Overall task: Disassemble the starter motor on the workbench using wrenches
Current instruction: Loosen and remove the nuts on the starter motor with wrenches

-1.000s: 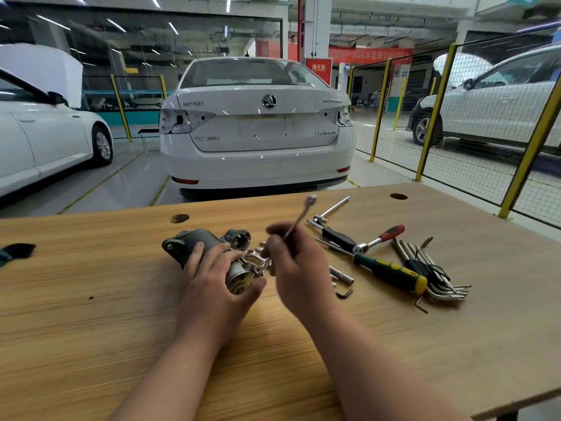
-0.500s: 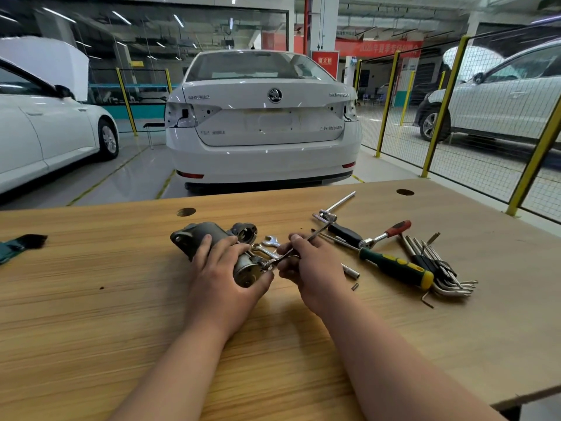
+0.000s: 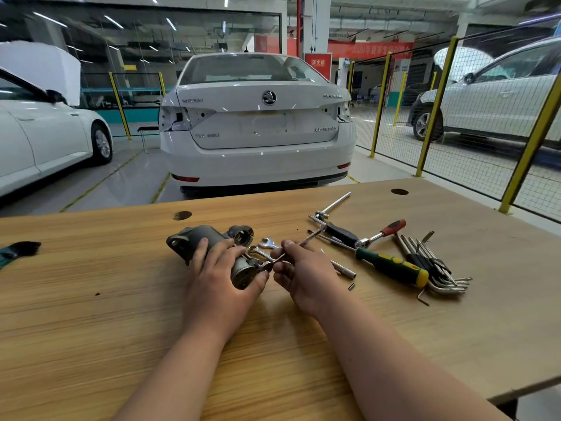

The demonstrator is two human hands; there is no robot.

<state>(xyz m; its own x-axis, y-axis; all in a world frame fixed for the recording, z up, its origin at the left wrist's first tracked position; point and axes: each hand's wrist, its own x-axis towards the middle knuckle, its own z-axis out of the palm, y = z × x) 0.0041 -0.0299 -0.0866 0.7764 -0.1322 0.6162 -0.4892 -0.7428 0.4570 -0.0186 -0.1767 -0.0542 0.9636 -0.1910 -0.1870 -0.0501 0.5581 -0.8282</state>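
**Two hands on a starter motor at a wooden counter**

Two bare forearms reach in from the near edge over a light wood-grain counter (image 3: 91, 344) with two dark round holes near its far edge. The left hand (image 3: 223, 279) lies over the grey metal starter motor (image 3: 197, 238), which rests on its side at the middle of the counter; the fingers wrap the body and the thumb presses the round end nearest the camera, so the grip is closed on it. The right hand (image 3: 303, 273) sits just beside it, thumb and fingers pinching a slim silver wrench (image 3: 306, 238) whose near end meets the motor's end fitting and whose far end points up and to the right. A second silver open-ended wrench (image 3: 268, 243) lies between the hands and the motor.

To the right lie one green-and-yellow-handled screwdriver (image 3: 391, 265), one red-handled ratchet (image 3: 382, 232), one black-handled tool (image 3: 341, 233), one silver T-shaped bar (image 3: 332, 206), one bunch of hex keys (image 3: 431, 265) and one short silver socket extension (image 3: 343, 268). A dark cloth (image 3: 18, 249) sits at the left edge.

Beyond the counter is a workshop floor with three cars: one white saloon (image 3: 258, 129) seen from the rear, one white car (image 3: 45, 138) at left, one silver car (image 3: 498, 95) behind a yellow-posted mesh fence (image 3: 437, 107).
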